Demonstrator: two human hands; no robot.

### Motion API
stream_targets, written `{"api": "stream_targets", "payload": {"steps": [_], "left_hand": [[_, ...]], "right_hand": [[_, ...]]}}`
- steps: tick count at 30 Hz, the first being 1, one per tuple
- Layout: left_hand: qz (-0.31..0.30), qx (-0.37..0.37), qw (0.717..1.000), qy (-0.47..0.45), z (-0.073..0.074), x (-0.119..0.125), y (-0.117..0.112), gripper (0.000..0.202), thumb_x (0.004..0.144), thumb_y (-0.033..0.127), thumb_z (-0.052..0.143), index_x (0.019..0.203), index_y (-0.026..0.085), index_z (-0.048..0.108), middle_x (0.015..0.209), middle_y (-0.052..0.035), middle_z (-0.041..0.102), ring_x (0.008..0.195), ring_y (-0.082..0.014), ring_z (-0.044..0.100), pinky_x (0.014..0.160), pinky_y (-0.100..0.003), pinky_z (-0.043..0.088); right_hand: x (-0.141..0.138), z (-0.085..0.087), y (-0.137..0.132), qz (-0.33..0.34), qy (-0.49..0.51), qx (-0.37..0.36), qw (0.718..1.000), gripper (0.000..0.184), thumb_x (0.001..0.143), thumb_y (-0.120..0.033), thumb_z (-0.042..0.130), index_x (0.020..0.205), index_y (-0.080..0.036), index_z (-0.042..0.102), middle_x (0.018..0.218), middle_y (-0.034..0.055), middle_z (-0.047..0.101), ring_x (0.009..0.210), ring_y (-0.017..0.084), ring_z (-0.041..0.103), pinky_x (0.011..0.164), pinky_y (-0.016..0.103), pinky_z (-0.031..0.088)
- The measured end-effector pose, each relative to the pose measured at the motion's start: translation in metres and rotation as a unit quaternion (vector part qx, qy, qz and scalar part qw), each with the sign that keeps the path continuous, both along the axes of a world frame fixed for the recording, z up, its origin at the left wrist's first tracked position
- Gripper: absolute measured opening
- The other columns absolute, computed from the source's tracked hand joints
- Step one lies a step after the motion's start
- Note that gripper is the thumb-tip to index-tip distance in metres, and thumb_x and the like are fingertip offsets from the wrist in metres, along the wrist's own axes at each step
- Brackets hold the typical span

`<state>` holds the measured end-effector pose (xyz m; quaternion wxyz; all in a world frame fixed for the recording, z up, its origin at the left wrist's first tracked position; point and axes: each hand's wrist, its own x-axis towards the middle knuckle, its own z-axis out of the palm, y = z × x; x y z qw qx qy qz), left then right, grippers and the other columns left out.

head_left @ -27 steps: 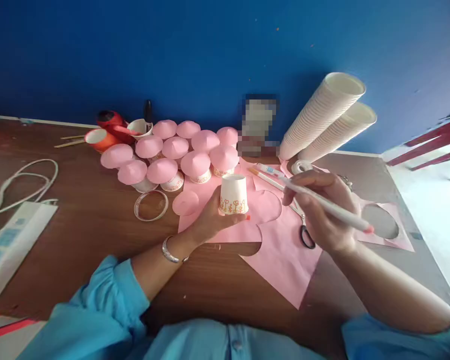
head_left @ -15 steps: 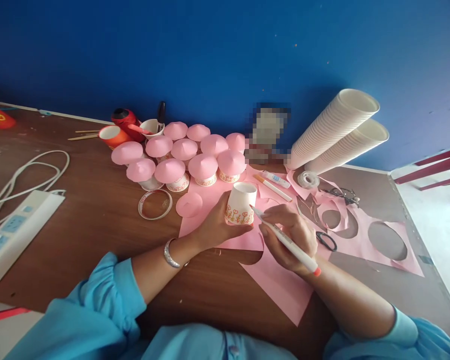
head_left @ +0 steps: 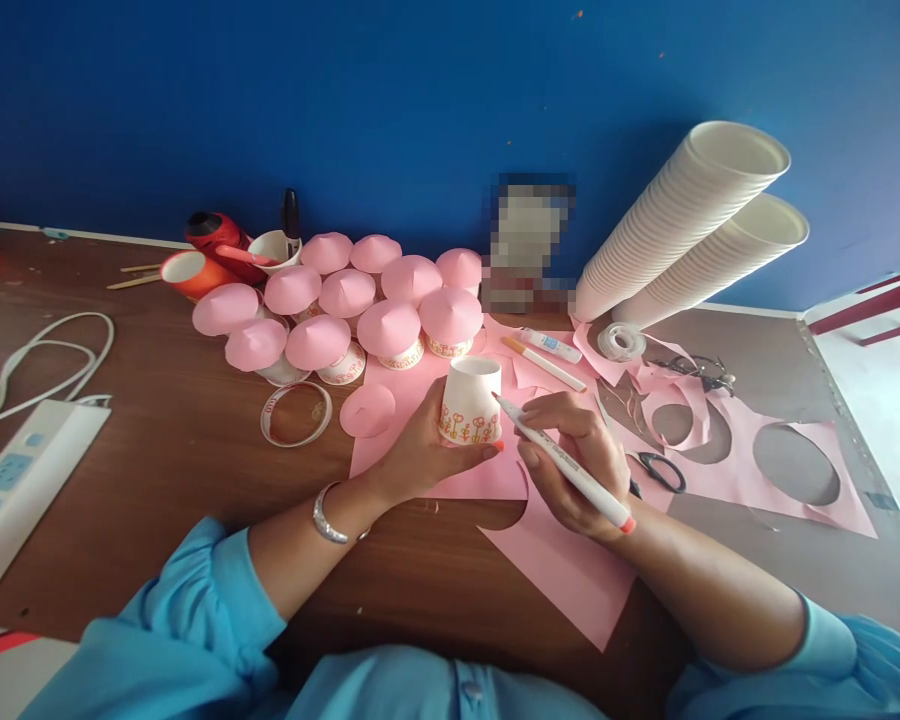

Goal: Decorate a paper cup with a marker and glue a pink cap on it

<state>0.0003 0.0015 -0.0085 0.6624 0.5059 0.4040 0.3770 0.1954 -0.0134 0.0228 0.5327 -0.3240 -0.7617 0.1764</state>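
Note:
In my left hand (head_left: 427, 445) is a white paper cup (head_left: 471, 395), held upside down with fingers and thumb round its sides. Orange-red flowers and green-yellow marks run round the cup near its rim. My right hand (head_left: 581, 455) grips a white marker (head_left: 574, 470) with a red end cap, its tip at the cup's right side. Whether the tip touches the cup I cannot tell. Behind the cup stand several small cups with pink paper cones (head_left: 388, 328) on top. A pink paper cone (head_left: 367, 410) lies left of my left hand, beside a cut cup ring (head_left: 295, 414).
Two tall stacks of paper cups (head_left: 690, 210) lean at the back right. Pink paper scraps (head_left: 735, 450), scissors (head_left: 661, 472), a tape roll (head_left: 621, 342), an orange marker (head_left: 544, 363) and a glue stick (head_left: 551, 345) lie right. A power strip (head_left: 37, 480) is at left.
The camera view has shifted a little. The marker tip has drawn slightly back and up from the cup, which has turned a little to show more flowers.

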Motion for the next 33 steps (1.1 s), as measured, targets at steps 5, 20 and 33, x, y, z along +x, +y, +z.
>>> {"api": "stream_targets", "payload": {"steps": [5,20,33], "left_hand": [[-0.007,-0.005,0.999,-0.047,0.003,0.001,0.0,0.061,0.076,0.034,0.089,0.127,0.024,0.057,0.109,-0.0046,0.063,0.101,-0.022,0.062,0.086,-0.036,0.054],[-0.004,-0.047,0.999,-0.026,0.007,-0.001,-0.001,0.066,0.073,0.036,0.091,0.123,0.021,0.051,0.109,-0.0059,0.062,0.102,-0.0234,0.062,0.087,-0.039,0.054],[-0.033,-0.096,0.987,-0.126,0.01,-0.001,0.001,0.055,0.077,0.029,0.088,0.122,0.022,0.057,0.11,-0.0057,0.063,0.106,-0.0239,0.064,0.1,-0.054,0.058]], "right_hand": [[0.0,-0.009,0.0,-0.012,-0.03,0.02,0.999,0.024,0.102,-0.025,0.053,0.126,-0.023,0.06,0.088,0.0061,0.065,0.085,0.022,0.065,0.07,0.038,0.057],[0.007,-0.008,0.0,0.017,-0.003,-0.03,0.999,0.02,0.096,-0.018,0.058,0.115,-0.024,0.056,0.088,0.0049,0.065,0.083,0.023,0.067,0.07,0.039,0.058],[0.005,-0.01,0.0,-0.004,0.029,-0.081,0.996,0.016,0.097,-0.021,0.059,0.113,-0.024,0.059,0.09,0.0055,0.065,0.083,0.022,0.065,0.068,0.039,0.055]]}}
